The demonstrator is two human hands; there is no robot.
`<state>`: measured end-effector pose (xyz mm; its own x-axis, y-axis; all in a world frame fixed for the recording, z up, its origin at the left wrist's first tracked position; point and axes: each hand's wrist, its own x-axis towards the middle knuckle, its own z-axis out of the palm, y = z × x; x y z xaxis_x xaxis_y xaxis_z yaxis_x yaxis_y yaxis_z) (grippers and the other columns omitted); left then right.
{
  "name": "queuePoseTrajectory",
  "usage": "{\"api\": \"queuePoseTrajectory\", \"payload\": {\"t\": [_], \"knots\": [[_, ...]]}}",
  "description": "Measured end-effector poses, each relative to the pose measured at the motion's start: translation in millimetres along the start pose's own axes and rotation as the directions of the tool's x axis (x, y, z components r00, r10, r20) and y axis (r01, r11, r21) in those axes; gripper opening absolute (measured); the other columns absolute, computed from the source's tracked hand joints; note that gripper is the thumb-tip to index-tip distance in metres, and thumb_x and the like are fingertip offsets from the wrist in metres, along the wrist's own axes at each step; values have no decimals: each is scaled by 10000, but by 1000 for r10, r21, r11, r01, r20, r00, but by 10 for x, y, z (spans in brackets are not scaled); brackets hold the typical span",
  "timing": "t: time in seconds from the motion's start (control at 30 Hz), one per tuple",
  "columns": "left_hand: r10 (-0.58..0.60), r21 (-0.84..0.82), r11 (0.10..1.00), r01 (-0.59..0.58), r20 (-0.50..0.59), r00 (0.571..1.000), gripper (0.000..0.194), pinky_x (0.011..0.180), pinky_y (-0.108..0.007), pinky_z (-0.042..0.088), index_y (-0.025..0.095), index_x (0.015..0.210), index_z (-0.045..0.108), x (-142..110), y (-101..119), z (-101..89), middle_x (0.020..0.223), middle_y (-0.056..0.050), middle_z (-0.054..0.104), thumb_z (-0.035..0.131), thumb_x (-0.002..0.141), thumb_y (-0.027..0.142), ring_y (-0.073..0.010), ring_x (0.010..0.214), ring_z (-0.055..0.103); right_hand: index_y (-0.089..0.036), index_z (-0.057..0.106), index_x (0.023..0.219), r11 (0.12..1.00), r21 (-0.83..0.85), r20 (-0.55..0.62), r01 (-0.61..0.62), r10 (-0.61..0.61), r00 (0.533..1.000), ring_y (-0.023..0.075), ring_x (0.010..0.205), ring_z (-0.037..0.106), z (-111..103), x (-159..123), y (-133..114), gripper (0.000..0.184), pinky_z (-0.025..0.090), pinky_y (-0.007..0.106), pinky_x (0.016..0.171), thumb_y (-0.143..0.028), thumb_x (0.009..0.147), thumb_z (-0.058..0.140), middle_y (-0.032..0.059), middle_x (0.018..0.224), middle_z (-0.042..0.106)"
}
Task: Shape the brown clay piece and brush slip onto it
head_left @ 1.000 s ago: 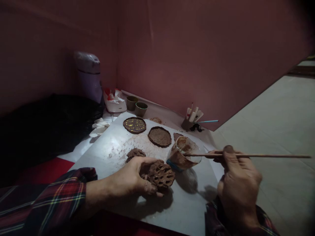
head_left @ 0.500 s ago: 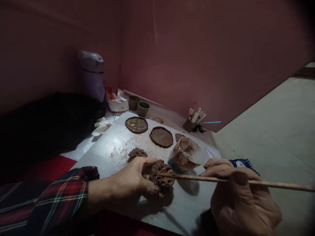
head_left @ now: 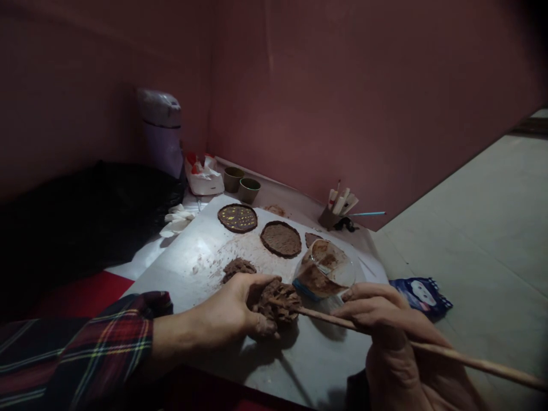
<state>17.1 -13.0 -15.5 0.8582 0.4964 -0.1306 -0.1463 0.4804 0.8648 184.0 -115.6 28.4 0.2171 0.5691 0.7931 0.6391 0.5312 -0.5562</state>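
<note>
My left hand (head_left: 240,311) is closed around a rough brown lump of clay (head_left: 280,301) with deep grooves and holes, raised over the white board (head_left: 342,371). In my right hand (head_left: 398,342) a long thin wooden stick (head_left: 462,357) is pinched between thumb and fingers. The stick's tip meets the lump's right side; whether it goes into a hole cannot be made out. Just behind the lump stands a clear glass (head_left: 325,271) smeared with brown. A second rough clay lump (head_left: 238,268) lies on the board beyond my left hand.
Two flat round clay discs lie behind: a yellow-speckled disc (head_left: 237,218) and a plain disc (head_left: 281,238). Farther back are two green cups (head_left: 249,190), a white and red packet (head_left: 205,176) and a holder (head_left: 329,217) of wooden sticks. A blue pouch (head_left: 422,297) lies right; a black bag (head_left: 94,211) left.
The stick's tip has shifted from the front face of the lump to its right edge. My right hand has moved slightly left and tilted the stick; the lump has turned a little in my left hand.
</note>
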Motion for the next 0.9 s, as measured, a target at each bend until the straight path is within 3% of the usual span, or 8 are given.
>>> {"api": "queuePoseTrajectory", "payload": {"t": [0.13,0.23,0.57,0.73,0.9], "knots": [[2,12,1000,-2,-12,1000,312,653,-229,394,120,903,639,-3,47,32,873,-39,631,718,614,30,-139,763,559,-201,647,834,1000,-8,140,-4,5,990,201,843,625,-17,1,-46,109,486,374,754,-186,889,554,16,756,698],[-13,27,1000,13,-15,1000,292,679,-238,396,126,855,622,4,43,30,878,-36,634,709,598,20,-150,791,561,-209,645,846,1000,-17,175,-6,9,984,208,836,630,11,8,-69,117,497,388,756,-173,891,544,18,747,700],[-25,-6,1000,25,15,1000,305,683,-253,432,149,898,654,16,-38,-18,886,-32,631,698,624,20,-155,812,565,-188,647,723,996,-35,-22,-77,77,997,187,735,631,90,-38,33,176,482,334,641,-135,870,567,5,660,635],[-36,-50,998,38,38,999,436,707,-264,446,163,1021,670,-8,-43,2,892,-44,650,682,623,-14,-172,845,583,-178,658,728,995,-30,-130,-93,89,988,182,713,621,109,-38,24,172,473,331,637,-172,878,573,11,660,636],[-24,-66,997,27,51,998,334,703,-266,462,153,928,688,-7,-53,-9,864,-43,655,708,623,19,-185,869,590,-203,594,604,987,-9,-246,-158,151,957,195,649,593,82,27,-6,301,453,341,595,-269,890,530,23,566,606]]}}
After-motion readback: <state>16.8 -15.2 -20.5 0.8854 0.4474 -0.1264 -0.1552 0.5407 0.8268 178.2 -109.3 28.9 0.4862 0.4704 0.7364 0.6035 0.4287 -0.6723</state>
